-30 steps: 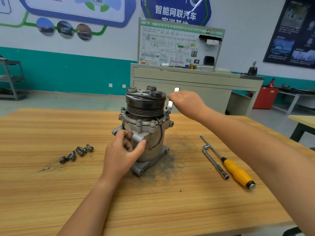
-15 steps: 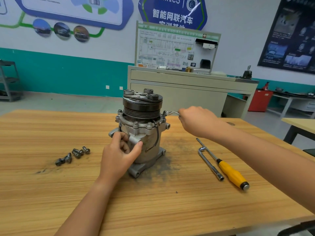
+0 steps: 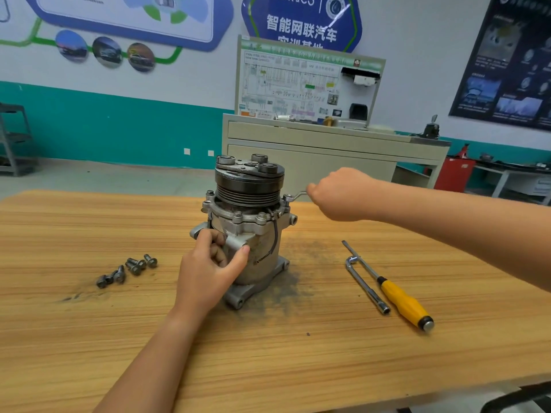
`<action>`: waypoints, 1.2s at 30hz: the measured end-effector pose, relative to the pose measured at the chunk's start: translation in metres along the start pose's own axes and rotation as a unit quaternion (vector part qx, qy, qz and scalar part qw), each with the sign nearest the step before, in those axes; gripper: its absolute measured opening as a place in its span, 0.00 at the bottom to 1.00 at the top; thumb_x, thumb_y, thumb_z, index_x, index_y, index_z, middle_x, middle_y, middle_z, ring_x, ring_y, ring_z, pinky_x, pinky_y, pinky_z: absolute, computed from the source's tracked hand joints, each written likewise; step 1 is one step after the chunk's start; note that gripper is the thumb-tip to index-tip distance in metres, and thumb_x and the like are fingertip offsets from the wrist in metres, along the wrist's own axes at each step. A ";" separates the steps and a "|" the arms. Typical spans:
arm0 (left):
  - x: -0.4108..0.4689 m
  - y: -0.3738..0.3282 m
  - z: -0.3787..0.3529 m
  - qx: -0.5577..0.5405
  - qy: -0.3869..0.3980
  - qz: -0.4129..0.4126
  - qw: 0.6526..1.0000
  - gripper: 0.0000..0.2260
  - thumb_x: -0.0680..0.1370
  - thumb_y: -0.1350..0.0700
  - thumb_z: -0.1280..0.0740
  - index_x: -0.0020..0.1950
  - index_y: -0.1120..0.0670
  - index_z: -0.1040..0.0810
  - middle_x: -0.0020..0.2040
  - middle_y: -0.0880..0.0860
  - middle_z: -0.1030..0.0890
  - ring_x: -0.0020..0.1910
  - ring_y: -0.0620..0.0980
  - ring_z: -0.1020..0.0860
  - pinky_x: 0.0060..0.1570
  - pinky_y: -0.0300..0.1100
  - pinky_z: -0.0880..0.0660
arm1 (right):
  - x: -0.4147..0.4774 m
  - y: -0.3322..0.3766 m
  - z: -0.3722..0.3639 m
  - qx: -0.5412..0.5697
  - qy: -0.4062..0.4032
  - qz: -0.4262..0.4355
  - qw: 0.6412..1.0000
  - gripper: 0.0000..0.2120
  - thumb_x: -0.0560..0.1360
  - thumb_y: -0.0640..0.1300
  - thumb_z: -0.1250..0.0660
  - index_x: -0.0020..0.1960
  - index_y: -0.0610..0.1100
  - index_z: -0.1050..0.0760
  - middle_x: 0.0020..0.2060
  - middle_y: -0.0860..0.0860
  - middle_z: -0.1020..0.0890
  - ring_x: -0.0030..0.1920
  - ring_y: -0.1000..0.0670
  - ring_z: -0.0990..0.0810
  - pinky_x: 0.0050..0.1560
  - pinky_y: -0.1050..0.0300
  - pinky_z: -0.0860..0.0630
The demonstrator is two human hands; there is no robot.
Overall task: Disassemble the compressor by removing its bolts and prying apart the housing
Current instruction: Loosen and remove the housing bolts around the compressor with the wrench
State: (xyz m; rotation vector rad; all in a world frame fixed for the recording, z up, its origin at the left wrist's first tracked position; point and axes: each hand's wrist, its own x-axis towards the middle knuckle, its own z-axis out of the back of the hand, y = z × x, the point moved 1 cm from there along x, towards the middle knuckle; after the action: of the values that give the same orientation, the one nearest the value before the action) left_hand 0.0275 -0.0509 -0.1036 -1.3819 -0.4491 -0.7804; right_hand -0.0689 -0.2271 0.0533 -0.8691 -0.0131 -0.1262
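Observation:
The grey compressor (image 3: 253, 234) stands upright on the wooden table (image 3: 268, 353), its black pulley on top. My left hand (image 3: 208, 272) grips a lug on the near side of its housing. My right hand (image 3: 343, 193) holds a small silver wrench (image 3: 296, 195) whose head sits on a bolt at the right of the flange. More bolts (image 3: 262, 216) stand in the flange's front edge. Several removed bolts (image 3: 128, 269) lie loose on the table to the left.
A bent socket wrench (image 3: 366, 283) and a yellow-handled screwdriver (image 3: 399, 299) lie to the right of the compressor. Dark grime (image 3: 298, 263) covers the wood around its base. Beyond the table stands a beige cabinet (image 3: 328, 150) with a display board.
My right hand has swung the wrench from the back of the flange round to its right side. My left hand keeps its grip on the housing.

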 end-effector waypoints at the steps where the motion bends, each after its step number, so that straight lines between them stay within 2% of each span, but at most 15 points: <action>1: 0.000 0.000 0.000 0.001 0.003 0.001 1.000 0.12 0.69 0.49 0.30 0.40 0.47 0.34 0.24 0.45 0.31 0.24 0.42 0.32 0.25 0.32 0.37 | 0.006 -0.003 -0.005 -0.009 -0.010 -0.003 1.000 0.07 0.77 0.33 0.45 0.52 0.39 0.31 0.27 0.51 0.35 0.25 0.52 0.37 0.23 0.60 0.44; 4: -0.001 -0.001 0.000 0.001 0.012 0.003 1.000 0.12 0.70 0.50 0.29 0.40 0.47 0.33 0.24 0.45 0.31 0.24 0.42 0.32 0.25 0.32 0.37 | 0.026 -0.005 -0.022 0.035 -0.063 -0.034 0.997 0.10 0.76 0.31 0.44 0.57 0.38 0.32 0.32 0.48 0.29 0.30 0.49 0.30 0.27 0.59 0.37; 7: -0.001 -0.001 0.001 -0.002 0.017 0.005 1.000 0.12 0.70 0.49 0.29 0.40 0.47 0.33 0.23 0.45 0.30 0.24 0.42 0.32 0.25 0.32 0.37 | 0.046 0.003 -0.046 0.114 -0.165 -0.046 0.979 0.15 0.76 0.30 0.45 0.62 0.37 0.33 0.51 0.43 0.22 0.49 0.44 0.23 0.41 0.54 0.27; 8: 0.000 -0.001 0.002 -0.005 0.018 0.007 1.000 0.12 0.69 0.48 0.30 0.41 0.48 0.32 0.24 0.45 0.29 0.24 0.42 0.32 0.25 0.33 0.37 | 0.049 0.008 -0.053 0.159 -0.214 -0.060 0.962 0.15 0.76 0.31 0.45 0.63 0.37 0.32 0.53 0.42 0.22 0.51 0.43 0.22 0.43 0.52 0.25; 11: 0.000 -0.002 0.004 0.008 0.019 0.011 1.000 0.12 0.69 0.48 0.29 0.41 0.49 0.31 0.25 0.47 0.29 0.25 0.43 0.31 0.26 0.36 0.35 | 0.045 0.020 -0.072 0.388 -0.337 -0.206 0.833 0.13 0.79 0.36 0.43 0.61 0.37 0.28 0.41 0.40 0.19 0.39 0.42 0.21 0.35 0.51 0.27; 14: 0.002 -0.008 0.006 0.051 -0.018 -0.012 0.998 0.14 0.68 0.53 0.26 0.39 0.50 0.32 0.29 0.47 0.28 0.30 0.41 0.29 0.29 0.31 0.35 | 0.027 0.034 -0.090 0.591 -0.337 -0.327 0.656 0.11 0.80 0.41 0.44 0.57 0.39 0.27 0.41 0.45 0.19 0.37 0.46 0.20 0.38 0.50 0.24; 15: 0.004 -0.012 0.009 0.054 -0.040 -0.039 0.997 0.14 0.68 0.51 0.26 0.39 0.51 0.32 0.31 0.48 0.29 0.32 0.41 0.29 0.31 0.29 0.35 | 0.020 0.040 -0.094 0.625 -0.340 -0.334 0.618 0.08 0.80 0.41 0.44 0.53 0.41 0.27 0.40 0.48 0.19 0.35 0.48 0.20 0.37 0.54 0.24; 18: 0.010 -0.032 0.020 0.085 -0.072 -0.201 0.973 0.12 0.70 0.49 0.33 0.44 0.56 0.30 0.40 0.52 0.26 0.40 0.45 0.29 0.44 0.34 0.32 | 0.001 0.060 -0.104 0.658 -0.324 -0.321 0.599 0.04 0.80 0.42 0.44 0.49 0.47 0.31 0.36 0.54 0.22 0.31 0.57 0.22 0.28 0.72 0.30; 21: 0.020 -0.062 0.015 0.168 -0.068 -0.326 0.928 0.10 0.73 0.52 0.34 0.50 0.55 0.29 0.45 0.57 0.21 0.48 0.50 0.26 0.47 0.48 0.30 | -0.007 0.077 -0.111 0.678 -0.301 -0.313 0.593 0.04 0.80 0.43 0.44 0.52 0.49 0.31 0.35 0.58 0.24 0.32 0.58 0.22 0.28 0.72 0.31; 25: 0.058 -0.113 -0.004 0.248 0.048 -0.441 0.861 0.07 0.76 0.55 0.36 0.50 0.56 0.21 0.45 0.55 0.17 0.47 0.52 0.22 0.51 0.47 0.30 | -0.008 0.092 -0.111 0.673 -0.322 -0.270 0.608 0.04 0.79 0.43 0.42 0.52 0.51 0.31 0.34 0.57 0.23 0.33 0.57 0.21 0.31 0.68 0.28; 27: 0.085 -0.130 -0.019 0.351 0.171 -0.435 0.811 0.08 0.77 0.56 0.36 0.51 0.56 0.19 0.48 0.53 0.17 0.49 0.54 0.20 0.58 0.51 0.31 | -0.008 0.097 -0.115 0.699 -0.319 -0.262 0.584 0.05 0.79 0.44 0.42 0.48 0.53 0.31 0.33 0.57 0.23 0.31 0.59 0.22 0.32 0.70 0.28; 29: 0.107 -0.139 -0.039 0.481 0.295 -0.359 0.744 0.11 0.79 0.54 0.38 0.60 0.51 0.22 0.57 0.50 0.20 0.59 0.51 0.24 0.68 0.55 0.42 | -0.010 0.102 -0.119 0.726 -0.297 -0.263 0.561 0.07 0.79 0.44 0.42 0.45 0.55 0.31 0.32 0.55 0.23 0.30 0.61 0.22 0.32 0.70 0.28; 31: 0.119 -0.138 -0.056 0.554 0.374 -0.302 0.680 0.14 0.79 0.53 0.39 0.65 0.49 0.26 0.62 0.48 0.23 0.63 0.50 0.27 0.70 0.55 0.48 | -0.011 0.107 -0.124 0.754 -0.291 -0.258 0.530 0.09 0.79 0.42 0.42 0.44 0.55 0.31 0.32 0.54 0.23 0.31 0.60 0.21 0.34 0.66 0.25; 34: 0.125 -0.130 -0.070 0.587 0.418 -0.272 0.638 0.13 0.79 0.54 0.38 0.64 0.49 0.25 0.59 0.49 0.21 0.57 0.51 0.25 0.64 0.50 0.37 | -0.012 0.113 -0.125 0.781 -0.302 -0.246 0.489 0.11 0.79 0.41 0.42 0.43 0.55 0.29 0.30 0.52 0.24 0.30 0.57 0.21 0.36 0.59 0.22; 36: 0.127 -0.127 -0.072 0.583 0.425 -0.267 0.639 0.12 0.79 0.55 0.38 0.61 0.49 0.23 0.56 0.50 0.21 0.53 0.52 0.23 0.57 0.46 0.28 | -0.011 0.115 -0.125 0.794 -0.301 -0.236 0.472 0.11 0.79 0.40 0.42 0.44 0.55 0.29 0.30 0.52 0.24 0.30 0.57 0.21 0.36 0.59 0.21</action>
State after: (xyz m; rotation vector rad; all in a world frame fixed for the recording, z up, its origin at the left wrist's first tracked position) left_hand 0.0117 -0.1498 0.0617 0.4404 -0.4456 -1.1826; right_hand -0.0713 -0.2476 -0.1153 1.1021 -0.9264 -0.2432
